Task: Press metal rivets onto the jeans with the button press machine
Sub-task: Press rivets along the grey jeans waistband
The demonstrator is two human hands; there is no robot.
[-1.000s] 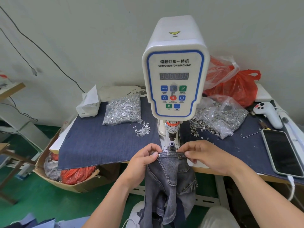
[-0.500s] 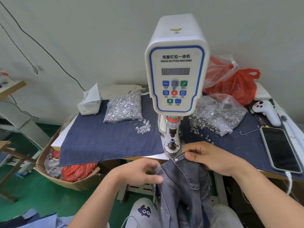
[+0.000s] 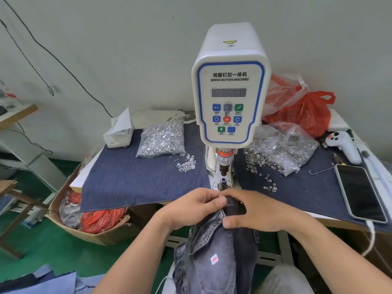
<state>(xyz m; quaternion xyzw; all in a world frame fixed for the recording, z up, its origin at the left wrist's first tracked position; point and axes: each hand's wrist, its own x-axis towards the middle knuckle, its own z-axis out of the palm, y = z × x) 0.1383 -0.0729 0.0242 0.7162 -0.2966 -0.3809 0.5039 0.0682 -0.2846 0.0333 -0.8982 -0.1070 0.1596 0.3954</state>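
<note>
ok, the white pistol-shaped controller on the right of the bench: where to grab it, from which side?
Take the white controller by its long handle, the part that runs toward the near edge beside the phone. Come from above and from the front. The head with the red buttons lies at the far end, and a cable and small tools crowd its far and right sides, so the handle looks like the freest grip.

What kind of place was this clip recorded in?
Probably a small garment workshop: a servo button machine stands on a denim-covered table, clear bags of metal rivets lie either side of it, and both hands hold grey jeans at its base.
</note>
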